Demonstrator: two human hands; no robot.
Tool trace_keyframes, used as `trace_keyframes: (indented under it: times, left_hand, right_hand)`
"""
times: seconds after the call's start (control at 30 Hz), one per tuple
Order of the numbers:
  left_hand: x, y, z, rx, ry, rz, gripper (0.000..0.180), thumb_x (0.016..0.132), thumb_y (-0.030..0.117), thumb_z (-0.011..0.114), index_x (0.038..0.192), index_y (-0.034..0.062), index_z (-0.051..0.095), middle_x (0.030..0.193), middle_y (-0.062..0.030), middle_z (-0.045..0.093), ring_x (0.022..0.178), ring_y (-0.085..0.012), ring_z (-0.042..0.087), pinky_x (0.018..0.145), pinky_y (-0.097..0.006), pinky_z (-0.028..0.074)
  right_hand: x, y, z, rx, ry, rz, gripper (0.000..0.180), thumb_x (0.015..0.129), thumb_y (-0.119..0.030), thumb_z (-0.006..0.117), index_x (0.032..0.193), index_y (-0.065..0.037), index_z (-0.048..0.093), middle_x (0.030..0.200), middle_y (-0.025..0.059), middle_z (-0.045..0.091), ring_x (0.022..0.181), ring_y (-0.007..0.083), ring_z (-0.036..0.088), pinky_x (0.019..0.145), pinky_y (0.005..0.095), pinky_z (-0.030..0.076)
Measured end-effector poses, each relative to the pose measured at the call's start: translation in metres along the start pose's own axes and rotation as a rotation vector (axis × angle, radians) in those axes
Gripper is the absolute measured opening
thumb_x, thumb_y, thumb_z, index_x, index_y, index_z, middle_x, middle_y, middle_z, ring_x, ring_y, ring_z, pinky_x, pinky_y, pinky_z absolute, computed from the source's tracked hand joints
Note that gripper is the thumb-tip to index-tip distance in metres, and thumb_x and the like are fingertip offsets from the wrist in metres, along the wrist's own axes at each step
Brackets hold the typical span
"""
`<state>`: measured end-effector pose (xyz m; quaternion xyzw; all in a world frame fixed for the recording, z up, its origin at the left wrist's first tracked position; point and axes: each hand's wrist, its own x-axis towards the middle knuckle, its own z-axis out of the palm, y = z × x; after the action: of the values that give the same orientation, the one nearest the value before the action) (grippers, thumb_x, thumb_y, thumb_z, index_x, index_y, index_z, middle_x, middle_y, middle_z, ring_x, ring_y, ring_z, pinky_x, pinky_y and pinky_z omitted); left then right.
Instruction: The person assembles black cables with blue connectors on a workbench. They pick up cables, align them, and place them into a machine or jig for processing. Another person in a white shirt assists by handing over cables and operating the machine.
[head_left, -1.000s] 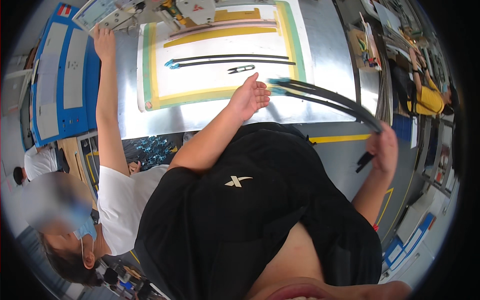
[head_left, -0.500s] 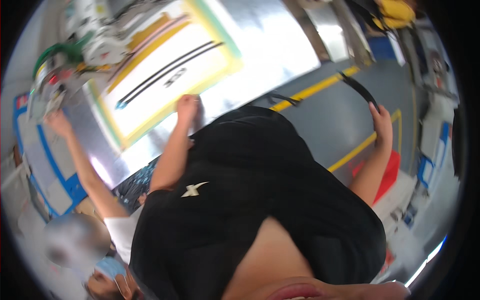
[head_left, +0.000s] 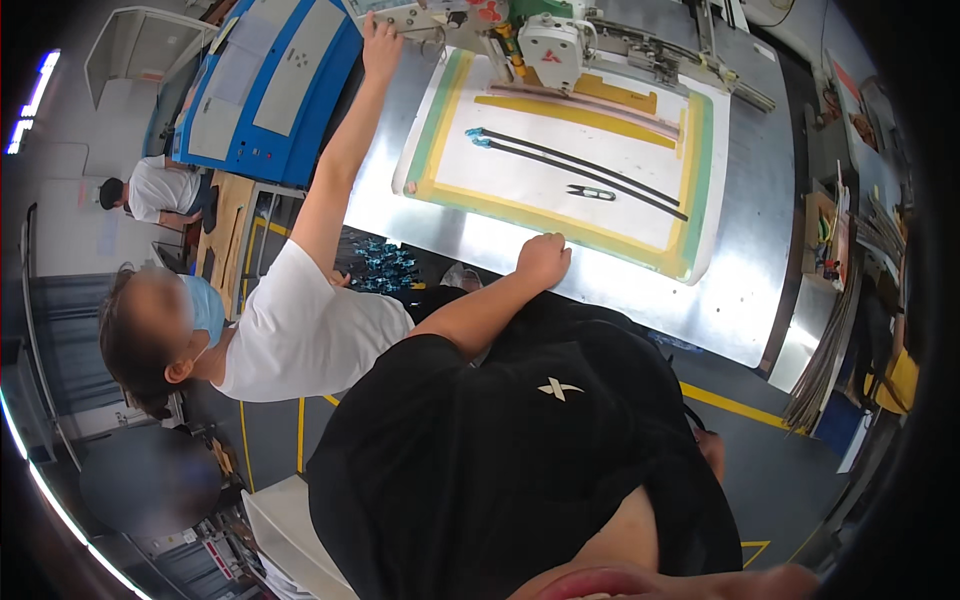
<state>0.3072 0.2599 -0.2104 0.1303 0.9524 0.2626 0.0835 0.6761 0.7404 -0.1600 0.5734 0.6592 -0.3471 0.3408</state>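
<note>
From up here I look down on a wide metal table (head_left: 640,285), shiny and bare along its near edge, which carries everything that matters. On its far half lies a big white template board (head_left: 560,150) bordered in yellow and green, its near long side running close to the table's near edge. At the table's far edge a white sewing machine head (head_left: 555,45) stands over the board's far side. Beyond the table's far left corner sits a blue cabinet (head_left: 265,90). A co-worker in a white shirt (head_left: 300,335) stands at the table's left end and stretches an arm up to the machine's left side, the co-worker's hand (head_left: 380,45) resting there. Across the middle of the board lie two long black strips (head_left: 580,170), side by side and slanting from far left to near right. Just beside their near side, toward the right, lies a small pair of black snips (head_left: 592,192). My left hand (head_left: 545,260) rests on the near edge of the board, fingers curled loosely under into a half-closed fist, gripping nothing, well apart from the strips. My right hand hangs low at my side behind my black shirt (head_left: 520,460), and I cannot tell how it stands.
</note>
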Motion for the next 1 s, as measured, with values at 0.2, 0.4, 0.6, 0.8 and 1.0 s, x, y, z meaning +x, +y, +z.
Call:
trace_keyframes:
  times: [0.2,0.4,0.6,0.8,1.0]
  left_hand:
    - [-0.007,-0.011,0.005,0.123,0.064,0.112,0.026,0.094,0.033,0.064,0.090,0.0073,0.065,0.088,-0.0133,0.069,0.086,-0.0336,0.067,0.076,-0.049,0.053]
    - [-0.002,-0.028,0.007,0.068,0.135,0.113,0.027,0.093,0.033,0.065,0.082,0.0086,0.063,0.079,-0.0130,0.067,0.078,-0.0349,0.067,0.073,-0.049,0.053]
    - [0.006,-0.072,-0.030,0.009,-0.043,0.073,0.032,0.097,0.037,0.059,0.089,0.0062,0.066,0.089,-0.0161,0.070,0.087,-0.0359,0.068,0.079,-0.050,0.054]
    - [0.010,-0.126,-0.055,-0.001,-0.010,0.101,0.031,0.096,0.036,0.062,0.084,0.0073,0.064,0.084,-0.0155,0.068,0.082,-0.0369,0.067,0.075,-0.051,0.053]
    - [0.013,-0.182,-0.078,0.010,0.026,0.122,0.030,0.095,0.036,0.063,0.083,0.0079,0.064,0.082,-0.0150,0.068,0.079,-0.0369,0.067,0.072,-0.051,0.053]
  right_hand:
    - [0.008,-0.036,0.023,-0.087,-0.143,-0.125,0.026,0.094,-0.029,0.071,0.090,-0.008,0.056,0.061,-0.0011,0.042,0.046,0.0120,0.039,0.041,0.0316,0.030]
    - [0.015,-0.056,0.043,-0.055,-0.135,-0.351,0.026,0.095,-0.030,0.070,0.089,-0.009,0.055,0.058,-0.0009,0.042,0.042,0.0130,0.039,0.039,0.0327,0.029]
    - [-0.044,-0.076,0.086,-0.128,-0.064,-0.240,0.028,0.094,-0.030,0.071,0.087,-0.008,0.056,0.058,0.0005,0.044,0.042,0.0145,0.042,0.039,0.0346,0.032]
    - [-0.077,-0.099,0.148,-0.198,-0.043,-0.112,0.032,0.093,-0.032,0.072,0.087,-0.004,0.058,0.060,0.0031,0.047,0.043,0.0160,0.045,0.040,0.0355,0.034]
    - [-0.099,-0.110,0.205,-0.200,-0.069,-0.113,0.032,0.093,-0.032,0.072,0.086,-0.004,0.058,0.062,0.0038,0.049,0.044,0.0163,0.045,0.041,0.0358,0.034]
